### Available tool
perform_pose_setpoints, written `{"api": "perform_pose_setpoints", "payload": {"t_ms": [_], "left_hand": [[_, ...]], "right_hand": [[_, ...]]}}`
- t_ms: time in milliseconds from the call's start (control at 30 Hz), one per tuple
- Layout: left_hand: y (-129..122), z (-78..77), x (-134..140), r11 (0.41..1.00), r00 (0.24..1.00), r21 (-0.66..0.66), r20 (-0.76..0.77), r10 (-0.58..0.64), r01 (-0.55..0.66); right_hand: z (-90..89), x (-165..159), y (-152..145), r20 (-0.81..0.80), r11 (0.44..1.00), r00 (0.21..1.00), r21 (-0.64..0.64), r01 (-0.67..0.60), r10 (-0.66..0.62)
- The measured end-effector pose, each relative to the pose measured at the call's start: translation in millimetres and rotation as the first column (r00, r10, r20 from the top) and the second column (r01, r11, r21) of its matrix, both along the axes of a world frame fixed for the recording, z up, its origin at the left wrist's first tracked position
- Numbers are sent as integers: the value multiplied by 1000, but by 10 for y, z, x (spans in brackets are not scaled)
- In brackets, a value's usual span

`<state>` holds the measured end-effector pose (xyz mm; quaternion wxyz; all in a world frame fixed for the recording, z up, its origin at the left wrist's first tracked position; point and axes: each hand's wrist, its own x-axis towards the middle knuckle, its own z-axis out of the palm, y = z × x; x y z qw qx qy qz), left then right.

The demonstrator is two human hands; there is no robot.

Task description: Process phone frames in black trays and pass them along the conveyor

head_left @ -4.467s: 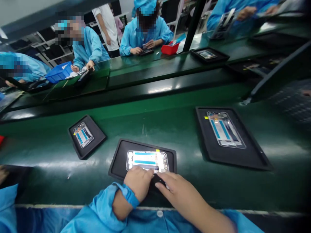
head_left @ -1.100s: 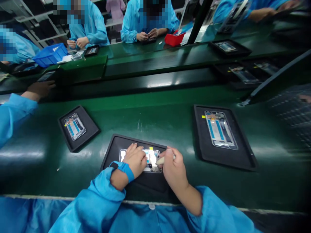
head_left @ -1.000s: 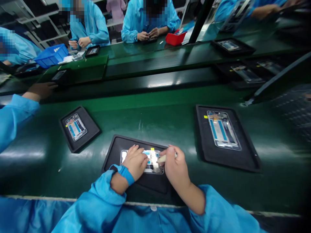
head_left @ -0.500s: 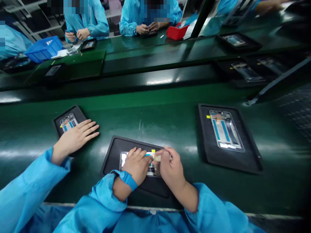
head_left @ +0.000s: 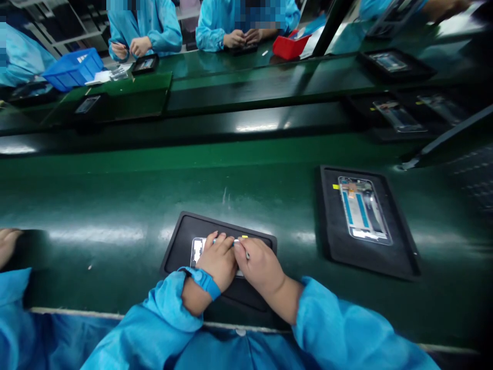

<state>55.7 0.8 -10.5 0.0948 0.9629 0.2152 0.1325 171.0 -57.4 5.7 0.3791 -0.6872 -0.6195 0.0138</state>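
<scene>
A phone's open housing [head_left: 197, 249] lies sideways in a black tray [head_left: 175, 249] at the bench's near side. My left hand [head_left: 217, 261] rests over it, its fingers stretched out flat on the housing. Close beside, my right hand [head_left: 262, 264] is closed, thumb against fingers, around a small pale tool [head_left: 247, 255]. Only a bit of that tool shows, so its exact kind is hidden. The right fingertips are over the housing, near a yellow tab [head_left: 245, 237] at its upper edge. Both hands cover most of the housing.
Another black tray [head_left: 335, 241] with a phone housing [head_left: 364, 210] stands to the right. A neighbour's hand [head_left: 6, 246] is at the left edge, by a dark tray [head_left: 33, 244]. Across the bench, people work near a blue bin [head_left: 73, 69] and a red bin [head_left: 290, 47].
My right hand has shifted left, closer to my left hand, and turned over the housing. The neighbour's hand and the tray there have moved away to the left.
</scene>
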Motion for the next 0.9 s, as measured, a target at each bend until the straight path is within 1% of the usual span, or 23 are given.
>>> {"api": "perform_pose_setpoints", "payload": {"t_ms": [67, 100, 133, 167, 200, 233, 267, 300, 333, 367, 433, 500, 567, 633, 733, 833, 900], "left_hand": [[3, -4, 0, 1000, 1000, -21, -17, 12, -13], [6, -5, 0, 999, 1000, -32, -18, 23, -24], [12, -6, 0, 998, 999, -42, -12, 35, -36], [19, -7, -1, 998, 999, -51, 1, 46, -46], [28, -8, -1, 996, 998, -61, 17, 58, -57], [37, -9, -1, 995, 997, -72, 31, 70, -68], [46, -10, 0, 993, 996, -88, 38, 87, -83], [53, -9, 3, 988, 993, -109, 34, 109, -105], [59, -7, 6, 982, 991, -134, 18, 136, -132], [62, -3, 11, 974, 987, -157, -5, 164, -162], [63, 10, 21, 960, 978, -187, -49, 201, -207], [58, 23, 24, 962, 978, -179, -70, 197, -207], [48, 30, 19, 976, 984, -137, -70, 163, -171], [34, 24, 10, 987, 989, -77, -64, 136, -141], [8, -1, 8, 991, 991, 15, -33, 131, -130], [-17, -13, 20, 989, 992, 80, 24, 121, -123], [-28, -6, 28, 989, 993, 100, 34, 110, -113]], "right_hand": [[-21, 7, 20, -56, 1000, 998, 9, 17, -17], [-29, 18, 23, -123, 998, 991, 5, 57, -56], [-31, 33, 24, -216, 993, 969, -21, 113, -115], [-29, 49, 22, -336, 981, 921, -61, 186, -195], [-23, 64, 17, -468, 959, 837, -118, 260, -284], [-14, 74, 9, -587, 930, 724, -179, 320, -362], [-6, 79, -2, -680, 905, 607, -227, 360, -412], [0, 77, -14, -742, 887, 511, -252, 387, -434], [2, 68, -26, -777, 877, 452, -258, 407, -438], [1, 56, -38, -791, 871, 430, -251, 422, -436], [-8, 27, -56, -777, 872, 459, -229, 433, -432], [-20, 7, -63, -756, 875, 493, -215, 434, -430], [-32, 2, -64, -761, 881, 498, -201, 429, -416], [-46, 8, -67, -784, 890, 483, -186, 416, -389], [-80, 22, -81, -794, 901, 485, -174, 397, -366], [-115, 31, -101, -768, 902, 508, -206, 379, -389], [-130, 32, -112, -742, 893, 523, -236, 383, -420]]}}
